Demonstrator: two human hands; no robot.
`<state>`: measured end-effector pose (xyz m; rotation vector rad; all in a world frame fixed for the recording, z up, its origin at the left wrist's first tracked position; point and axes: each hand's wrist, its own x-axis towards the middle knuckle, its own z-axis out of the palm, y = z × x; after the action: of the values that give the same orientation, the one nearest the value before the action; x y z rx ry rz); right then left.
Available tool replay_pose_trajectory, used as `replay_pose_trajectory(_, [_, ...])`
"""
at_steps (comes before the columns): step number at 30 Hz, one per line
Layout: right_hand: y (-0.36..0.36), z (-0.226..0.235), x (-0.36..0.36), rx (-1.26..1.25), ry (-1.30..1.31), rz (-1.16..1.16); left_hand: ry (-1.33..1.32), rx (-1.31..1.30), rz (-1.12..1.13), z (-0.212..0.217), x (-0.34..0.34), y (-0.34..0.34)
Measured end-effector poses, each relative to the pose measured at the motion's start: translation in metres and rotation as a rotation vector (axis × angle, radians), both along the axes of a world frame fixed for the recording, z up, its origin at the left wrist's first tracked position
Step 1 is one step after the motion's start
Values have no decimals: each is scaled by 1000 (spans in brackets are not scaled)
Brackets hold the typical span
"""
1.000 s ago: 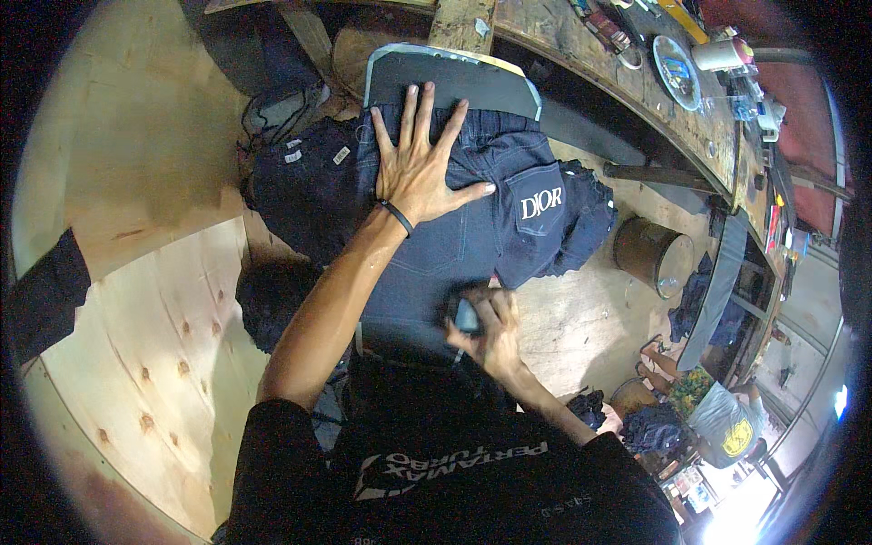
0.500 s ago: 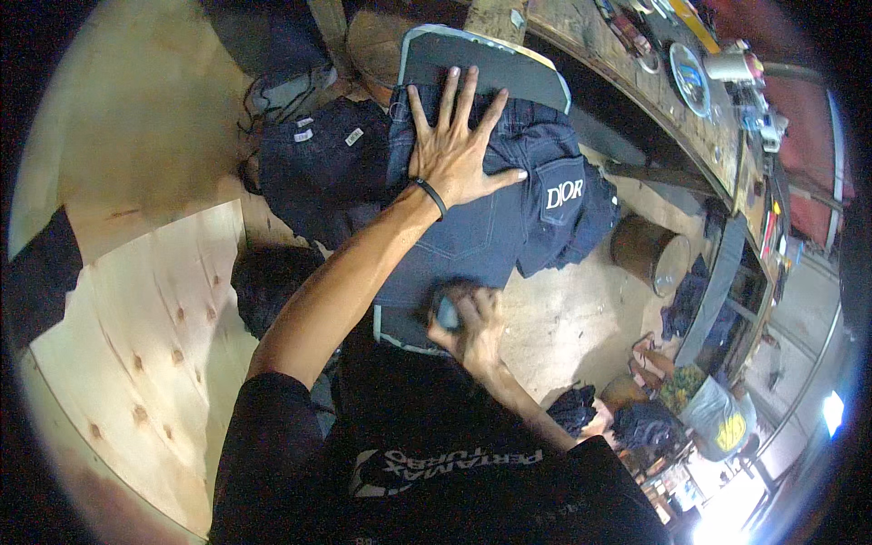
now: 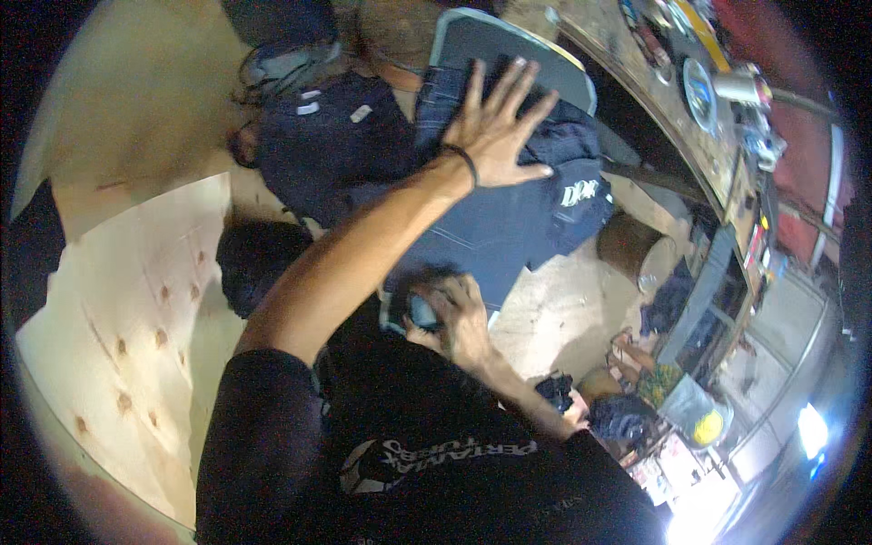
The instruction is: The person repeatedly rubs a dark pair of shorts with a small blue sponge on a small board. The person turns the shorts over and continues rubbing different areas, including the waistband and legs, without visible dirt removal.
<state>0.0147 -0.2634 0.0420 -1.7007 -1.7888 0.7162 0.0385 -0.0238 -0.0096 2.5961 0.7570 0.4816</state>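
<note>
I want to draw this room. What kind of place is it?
Probably a small garment workshop: dark blue garment spread on a padded board, plywood sheets, and a cluttered wooden workbench.

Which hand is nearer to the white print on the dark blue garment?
Left. The left hand lies flat on the dark blue garment, just beside the white print; the right hand works at the garment's near edge.

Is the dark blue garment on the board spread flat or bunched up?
Mostly spread: the dark blue garment lies flat over the board under the left hand, bunched only at its right edge.
</note>
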Motion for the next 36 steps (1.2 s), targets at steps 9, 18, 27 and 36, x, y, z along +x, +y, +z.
replay_pose_trajectory(9, [-34,8,50,-86,-129,-132,64,22,34,2,3,3])
replay_pose_trajectory(18, [47,9,55,14,-156,-311,-35,98,36,-4,0,0])
replay_pose_trajectory(27, [85,-6,119,170,-37,-692,-217,-14,88,26,-24,1])
replay_pose_trajectory(36, [33,-65,112,336,-178,-614,-222,-918,526,-89,-203,-191])
